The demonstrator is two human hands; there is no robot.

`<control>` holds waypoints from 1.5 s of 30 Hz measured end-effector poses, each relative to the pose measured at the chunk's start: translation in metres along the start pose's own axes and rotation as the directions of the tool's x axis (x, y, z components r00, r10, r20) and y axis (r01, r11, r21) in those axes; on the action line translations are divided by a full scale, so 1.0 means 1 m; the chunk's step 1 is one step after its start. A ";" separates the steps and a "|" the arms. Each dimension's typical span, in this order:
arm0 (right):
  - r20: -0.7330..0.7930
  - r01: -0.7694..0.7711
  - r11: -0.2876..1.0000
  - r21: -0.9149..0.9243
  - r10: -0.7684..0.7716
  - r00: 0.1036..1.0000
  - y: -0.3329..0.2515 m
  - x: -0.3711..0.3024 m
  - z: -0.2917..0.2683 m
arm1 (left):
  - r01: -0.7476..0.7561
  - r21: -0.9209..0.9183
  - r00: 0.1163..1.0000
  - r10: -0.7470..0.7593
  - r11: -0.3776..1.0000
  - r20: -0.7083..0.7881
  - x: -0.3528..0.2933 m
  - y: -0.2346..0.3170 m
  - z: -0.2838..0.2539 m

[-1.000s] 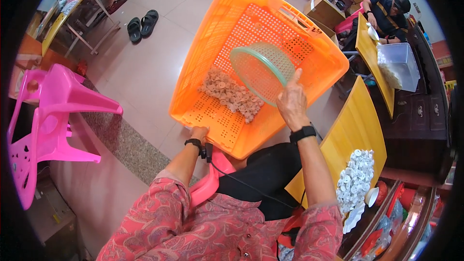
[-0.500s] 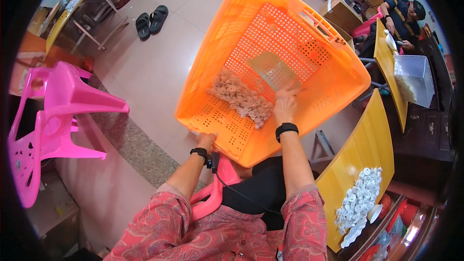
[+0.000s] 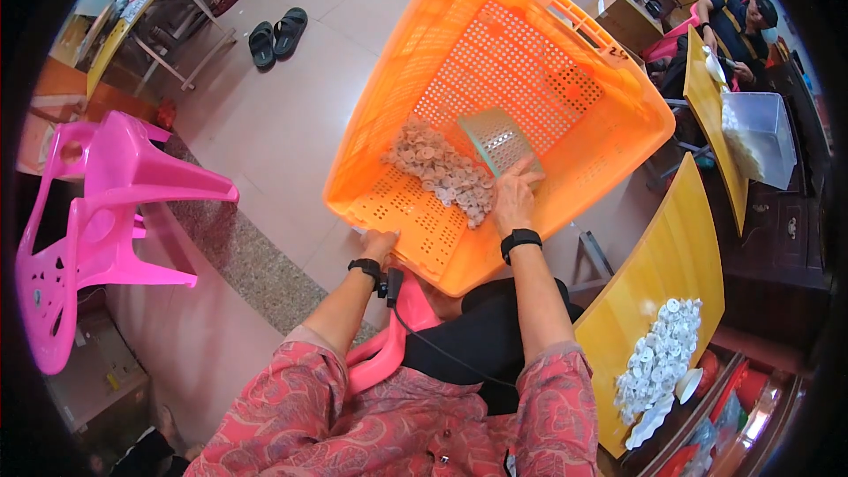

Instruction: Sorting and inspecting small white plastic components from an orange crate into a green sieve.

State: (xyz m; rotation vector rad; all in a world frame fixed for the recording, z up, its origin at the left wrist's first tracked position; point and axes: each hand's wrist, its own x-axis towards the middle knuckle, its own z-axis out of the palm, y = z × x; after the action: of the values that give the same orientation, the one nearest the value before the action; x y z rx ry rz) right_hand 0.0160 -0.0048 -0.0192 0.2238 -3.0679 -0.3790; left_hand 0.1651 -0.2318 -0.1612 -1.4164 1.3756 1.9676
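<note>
A large orange plastic crate [image 3: 565, 168] with perforated walls leans tilted in front of me. My left hand [image 3: 380, 245] grips its near left rim. Inside, a heap of small white round plastic pieces [image 3: 437, 168] lies along the crate's lower left side. Within the crate, my right hand [image 3: 515, 199] is closed on the near edge of a pale green translucent container [image 3: 499, 141]. The container's open side faces the heap, and the crate's holes show through it. Part of my right fingers is hidden behind the container.
At my right, a yellow board [image 3: 662, 256] bears a pile of white round pieces [image 3: 661, 358]. Beyond it, another person [image 3: 738, 31] sits by a clear plastic bin [image 3: 768, 141]. A pink chair [image 3: 124, 185] stands at left, and black slippers [image 3: 278, 38] lie on the floor.
My right hand and the green container have come slightly nearer to me, and the container has turned to show its open side more. My left hand stays on the rim.
</note>
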 end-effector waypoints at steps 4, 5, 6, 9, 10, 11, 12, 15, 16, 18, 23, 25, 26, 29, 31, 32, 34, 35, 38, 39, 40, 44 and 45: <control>0.131 -0.147 0.955 0.259 0.116 0.985 0.002 0.005 -0.043 | 0.058 0.102 0.998 -0.055 0.993 -0.040 -0.004 0.002 -0.010; 0.108 -0.125 0.958 0.257 0.100 0.989 0.001 0.005 -0.043 | 0.050 0.106 0.997 -0.042 0.993 -0.071 -0.001 0.000 -0.013; 0.082 -0.104 0.962 0.253 0.086 0.993 0.001 0.005 -0.044 | 0.039 0.109 0.995 -0.029 0.993 -0.099 0.003 -0.003 -0.016; -0.176 0.102 0.984 -0.143 -0.127 0.976 -0.004 -0.004 0.002 | -0.034 0.021 0.997 0.035 0.999 -0.066 0.001 -0.004 -0.003; -0.131 0.021 0.999 -0.044 -0.027 0.991 -0.013 -0.012 0.004 | -0.031 0.019 0.997 0.032 0.999 -0.077 0.002 -0.003 -0.005; -0.128 0.030 0.999 -0.037 -0.034 0.991 -0.013 -0.010 0.004 | -0.020 0.081 0.993 0.029 0.997 -0.111 0.004 -0.001 -0.008; 0.091 0.047 0.983 0.178 -0.064 0.994 -0.006 -0.007 0.001 | -0.005 0.145 0.991 0.025 0.989 -0.134 0.002 0.001 -0.006; 0.235 -0.076 0.921 0.382 -0.017 0.972 -0.011 -0.012 -0.012 | -0.019 0.027 0.991 0.022 0.999 -0.128 -0.013 0.007 -0.005; 0.174 -0.163 0.908 0.385 0.102 0.979 -0.012 -0.014 -0.015 | -0.017 0.027 0.992 0.021 0.999 -0.125 -0.020 0.013 -0.002; 0.127 -0.113 0.921 0.373 0.070 0.989 0.004 -0.004 -0.017 | 0.014 0.103 0.999 -0.010 0.995 -0.045 -0.028 0.022 0.000; -0.042 -0.113 0.945 0.308 0.132 0.990 0.015 0.010 -0.026 | 0.052 0.161 0.994 -0.035 0.986 -0.107 -0.024 0.018 -0.004; -0.039 -0.108 0.981 0.161 0.115 0.993 0.011 0.015 -0.017 | 0.044 0.195 0.994 -0.023 0.980 -0.110 -0.012 0.009 -0.008; -0.036 -0.101 0.980 0.170 0.109 0.993 0.003 0.010 -0.013 | 0.020 0.192 0.989 0.009 0.981 -0.146 -0.007 0.004 -0.012; 0.027 0.016 0.993 0.116 -0.019 0.999 -0.011 -0.009 -0.005 | -0.001 0.183 0.994 0.021 0.983 -0.110 -0.003 0.002 -0.013; 0.224 -0.077 0.943 0.323 0.003 0.975 -0.008 -0.015 0.013 | 0.000 0.176 0.999 0.006 0.984 -0.032 -0.009 0.008 -0.005; 0.224 -0.083 0.944 0.318 0.010 0.975 -0.004 -0.016 0.019 | 0.017 0.195 0.998 -0.006 0.981 -0.055 -0.012 0.012 0.000; 0.204 -0.136 0.901 0.412 0.054 0.977 -0.007 -0.014 0.019 | 0.031 0.209 0.995 -0.011 0.977 -0.095 -0.011 0.011 -0.005; 0.200 -0.133 0.900 0.415 0.052 0.978 -0.007 -0.013 0.017 | -0.018 0.169 0.993 0.037 0.985 -0.109 -0.009 0.010 -0.007; 0.128 -0.131 0.920 0.368 0.089 0.988 0.006 -0.013 -0.003 | 0.001 0.117 0.995 0.011 0.993 -0.098 -0.021 0.013 -0.002; 0.083 -0.128 0.907 0.402 0.103 0.991 0.011 -0.010 -0.014 | 0.047 0.095 0.997 -0.041 0.994 -0.068 -0.028 0.019 0.002; 0.036 -0.110 0.888 0.447 0.104 0.994 0.008 -0.006 -0.025 | 0.043 0.092 0.997 -0.036 0.995 -0.071 -0.024 0.017 -0.005; -0.089 -0.138 0.892 0.430 0.194 0.977 0.015 0.007 -0.062 | 0.038 0.104 0.999 -0.035 0.994 -0.031 -0.024 0.017 -0.007; -0.085 -0.141 0.889 0.435 0.197 0.977 0.020 0.008 -0.072 | 0.047 0.056 0.998 -0.045 0.997 -0.034 -0.026 0.018 -0.007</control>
State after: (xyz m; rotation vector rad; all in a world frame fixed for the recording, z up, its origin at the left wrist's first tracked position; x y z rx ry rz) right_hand 0.0100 -0.0043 0.0551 -0.0116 -2.9686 0.3114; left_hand 0.1669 -0.2395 -0.1294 -1.4479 1.3892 1.8694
